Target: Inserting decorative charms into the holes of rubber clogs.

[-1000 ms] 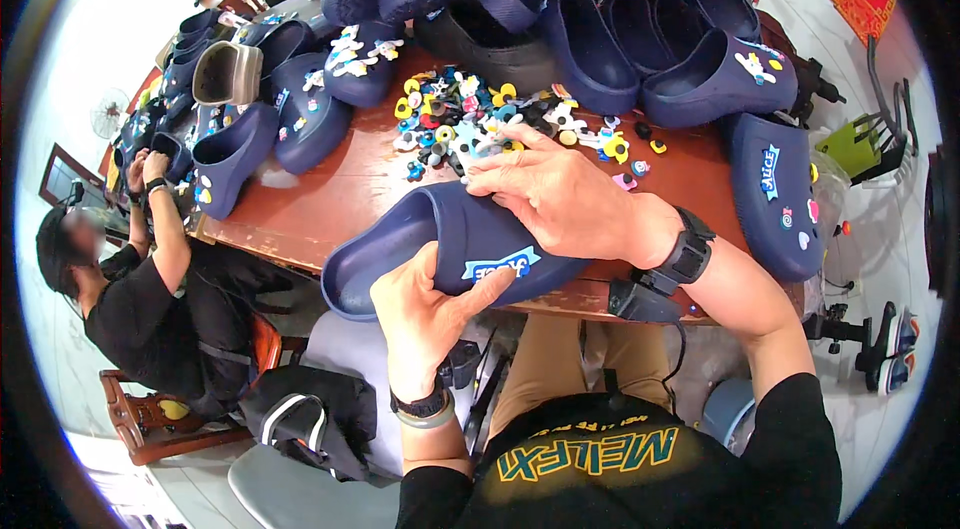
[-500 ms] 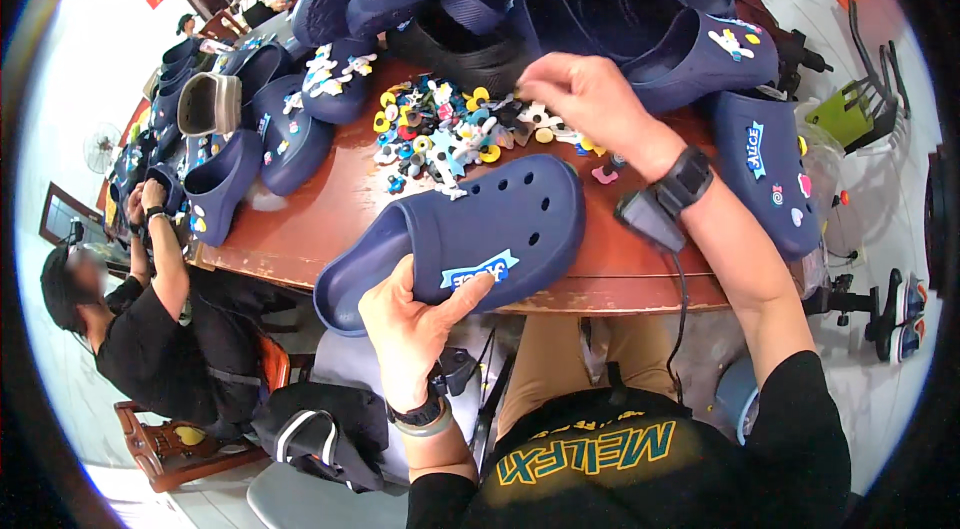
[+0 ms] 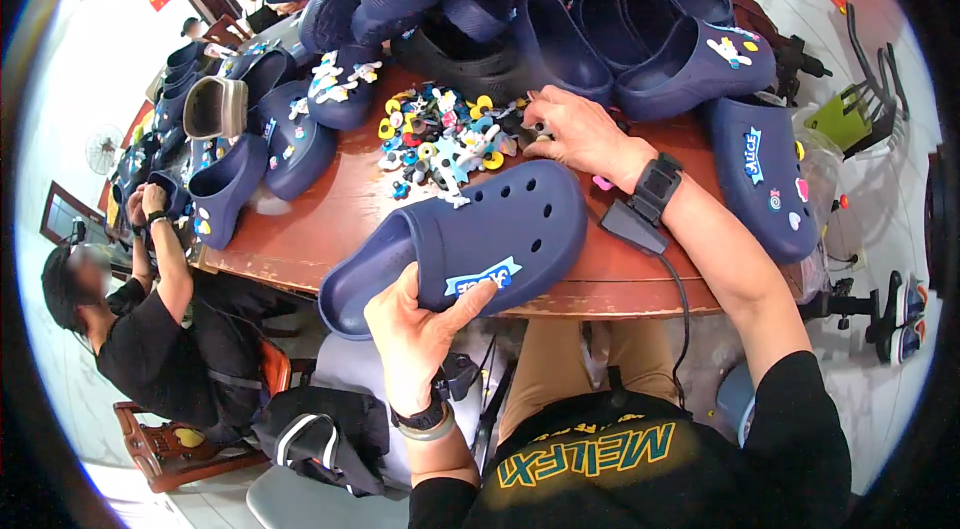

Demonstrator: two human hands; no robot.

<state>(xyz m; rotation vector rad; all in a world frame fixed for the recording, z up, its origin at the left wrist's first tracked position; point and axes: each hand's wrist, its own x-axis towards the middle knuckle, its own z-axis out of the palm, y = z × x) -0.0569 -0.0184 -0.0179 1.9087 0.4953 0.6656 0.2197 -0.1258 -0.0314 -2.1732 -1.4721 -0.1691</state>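
A navy clog with round holes in its upper lies sideways over the table's near edge. My left hand grips its side, with the thumb on a blue-and-white ribbon-shaped charm fixed to the upper. Just beyond the clog, many loose shoe charms in white, yellow, black and blue form a heap. At the heap's right end is my right hand, fingers curled down and drawn together among the charms. What those fingertips hold, if anything, is hidden.
Navy clogs are piled at the back, and decorated ones stand at the right edge. More clogs line the left side of the red-brown table. A person in black works at the left. A pink charm lies near my right wrist.
My right hand has come down onto the right end of the charm heap, its fingers curling. The clog in my left hand is nearly where it was.
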